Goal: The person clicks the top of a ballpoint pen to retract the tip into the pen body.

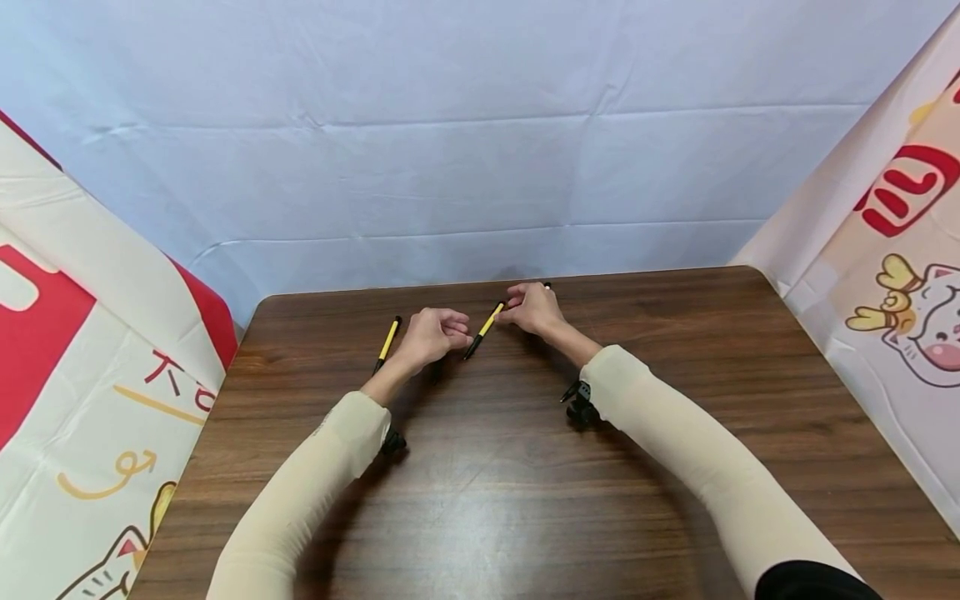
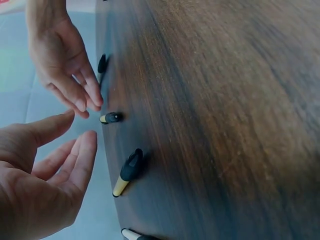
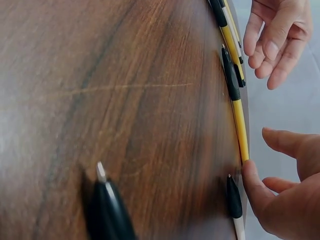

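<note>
Between the two hands a yellow-and-black pen (image 1: 484, 331) lies aslant on the wooden table. My left hand (image 1: 435, 337) hovers by its dark lower end, with fingers loosely bent and nothing between them. At the yellow upper end is my right hand (image 1: 534, 308); in the right wrist view one of its fingertips (image 3: 248, 172) overlaps the tip of that yellow barrel. A second yellow-and-black pen (image 1: 387, 343) lies left of my left wrist, partly hidden by it. A white-and-black pen (image 3: 234, 200) lies beside my right hand, mostly hidden in the head view.
A black pen (image 3: 107, 215) with a silver tip lies near the right wrist camera. Another light-barrelled pen (image 2: 132, 234) shows at the lower edge of the left wrist view. The brown table (image 1: 480, 500) meets a pale cloth backdrop (image 1: 465, 167) at its far edge.
</note>
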Motion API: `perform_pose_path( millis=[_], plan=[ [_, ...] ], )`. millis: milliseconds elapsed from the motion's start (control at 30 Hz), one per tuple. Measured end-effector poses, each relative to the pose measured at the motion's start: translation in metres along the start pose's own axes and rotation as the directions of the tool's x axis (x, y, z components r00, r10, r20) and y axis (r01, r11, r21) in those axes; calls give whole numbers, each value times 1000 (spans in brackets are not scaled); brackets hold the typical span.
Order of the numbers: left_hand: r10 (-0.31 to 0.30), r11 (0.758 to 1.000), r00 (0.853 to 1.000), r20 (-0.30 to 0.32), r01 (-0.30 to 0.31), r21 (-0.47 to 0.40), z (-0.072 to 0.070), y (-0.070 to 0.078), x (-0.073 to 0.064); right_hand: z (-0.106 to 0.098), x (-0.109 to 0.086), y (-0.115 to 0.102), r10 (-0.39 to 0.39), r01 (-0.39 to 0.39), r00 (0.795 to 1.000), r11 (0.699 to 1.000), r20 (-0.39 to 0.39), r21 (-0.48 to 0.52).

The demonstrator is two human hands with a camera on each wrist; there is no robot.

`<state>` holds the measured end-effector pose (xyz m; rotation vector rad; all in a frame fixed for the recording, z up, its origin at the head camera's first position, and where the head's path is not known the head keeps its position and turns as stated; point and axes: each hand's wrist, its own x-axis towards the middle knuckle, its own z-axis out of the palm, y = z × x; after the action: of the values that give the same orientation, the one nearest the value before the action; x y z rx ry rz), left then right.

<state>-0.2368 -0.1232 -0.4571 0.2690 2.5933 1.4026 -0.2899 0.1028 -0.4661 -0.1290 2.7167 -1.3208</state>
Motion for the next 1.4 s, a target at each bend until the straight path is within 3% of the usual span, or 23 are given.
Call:
perform_pose_path(
  millis=[400, 1200, 1400],
  plan=[
    [10, 999, 1000, -7, -9, 35, 8, 3, 6, 7, 4, 1, 7, -7, 1000, 1000, 5, 24],
    [-82, 991, 997, -3, 82, 111, 20, 0, 15, 13, 13, 1, 28, -27, 998, 1000, 50, -4],
    [-94, 991, 996, -2, 94, 97, 20, 0, 16, 16, 17, -2, 26, -26, 998, 1000, 57, -2]
  ],
)
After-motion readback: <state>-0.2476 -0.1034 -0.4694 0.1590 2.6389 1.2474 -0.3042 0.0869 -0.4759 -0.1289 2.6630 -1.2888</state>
